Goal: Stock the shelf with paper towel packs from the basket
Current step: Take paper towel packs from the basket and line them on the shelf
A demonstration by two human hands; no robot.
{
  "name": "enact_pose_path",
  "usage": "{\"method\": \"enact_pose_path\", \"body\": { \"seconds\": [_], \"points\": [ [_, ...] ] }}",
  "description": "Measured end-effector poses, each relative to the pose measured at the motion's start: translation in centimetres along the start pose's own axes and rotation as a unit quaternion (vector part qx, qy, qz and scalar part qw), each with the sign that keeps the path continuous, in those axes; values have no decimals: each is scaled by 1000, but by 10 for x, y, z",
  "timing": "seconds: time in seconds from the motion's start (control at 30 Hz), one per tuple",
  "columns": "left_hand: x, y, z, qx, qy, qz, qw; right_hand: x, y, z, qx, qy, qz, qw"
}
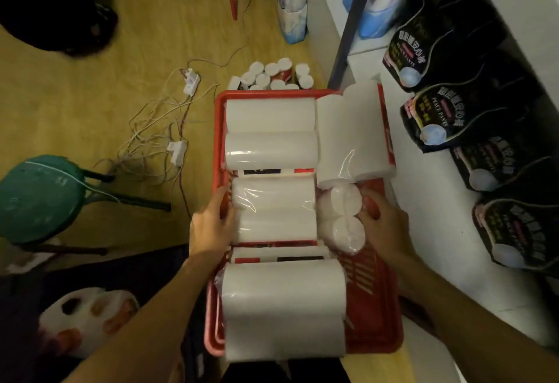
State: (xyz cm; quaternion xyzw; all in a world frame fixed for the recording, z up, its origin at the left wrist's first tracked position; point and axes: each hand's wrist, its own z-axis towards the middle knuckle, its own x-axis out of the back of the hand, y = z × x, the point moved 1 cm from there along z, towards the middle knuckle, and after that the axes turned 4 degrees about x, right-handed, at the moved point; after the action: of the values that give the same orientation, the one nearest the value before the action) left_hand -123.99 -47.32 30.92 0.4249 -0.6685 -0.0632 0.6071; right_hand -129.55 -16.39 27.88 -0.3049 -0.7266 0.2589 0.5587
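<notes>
Lifting looks like the step in hand: 1 wrapped pack of 2 rolls [276, 213] lies at the centre of the frame inside the red basket [375, 301], lying flat with plastic film glinting on top.

- Left hand [211, 221] sits against the pack's left end, fingers curled down between pack and basket wall; the grip appears partial, fingertips hidden.
- Right hand [382, 219] touches a second pack [341, 219] just right of centre, round roll ends facing up. Fingers curl at its right side; whether they truly hold it, cannot tell.
- 4 or so further packs fill the basket: 2-roll pack upper centre [270, 136], a pack [354, 137] leaning on the upper right rim, a large one [284, 307] at lower centre.
- White shelf [423, 189] runs down the right of the frame, carrying black pouches [438, 116]. Bare stretch beside the basket looks a likely landing spot.
- Small rolls [272, 75] stand on the floor above the basket; tangled cables [157, 131] and green stool [42, 198] at left.

Advice: settle on 1 pack, get both palms on its ends, raise it straight so film does not snag neighbours, then swing right, clear of the leaning pack.
</notes>
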Motion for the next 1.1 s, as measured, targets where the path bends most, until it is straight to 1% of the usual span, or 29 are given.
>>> {"method": "enact_pose_path", "body": {
  "seconds": [0.1,0.2,0.3,0.37,0.43,0.5,0.63,0.8,0.97,1.1],
  "points": [
    [-8,30,52,-1,-15,9,1000,12,-6,47,-5,20,-5,1000],
    [-9,57,95,-21,-37,12,999,21,-13,82,-26,37,2,999],
    [-14,70,140,-49,-49,16,997,27,-19,109,-51,49,21,997],
    [-18,76,167,-59,-70,17,996,28,-22,125,-71,52,35,996],
    [-22,82,194,-76,-88,15,993,24,-26,139,-86,56,45,994],
    [-28,88,224,-94,-105,39,989,17,-31,152,-110,60,44,991],
    [-35,94,290,-144,-148,62,977,-6,-46,178,-152,107,17,982],
    [-33,108,371,-189,-223,95,952,-34,-79,197,-269,153,77,948],
    [-34,136,435,-288,-293,131,902,-66,-109,201,-318,236,89,914],
    [-43,161,458,-355,-330,147,862,-90,-118,192,-355,283,99,886]
  ]
}}
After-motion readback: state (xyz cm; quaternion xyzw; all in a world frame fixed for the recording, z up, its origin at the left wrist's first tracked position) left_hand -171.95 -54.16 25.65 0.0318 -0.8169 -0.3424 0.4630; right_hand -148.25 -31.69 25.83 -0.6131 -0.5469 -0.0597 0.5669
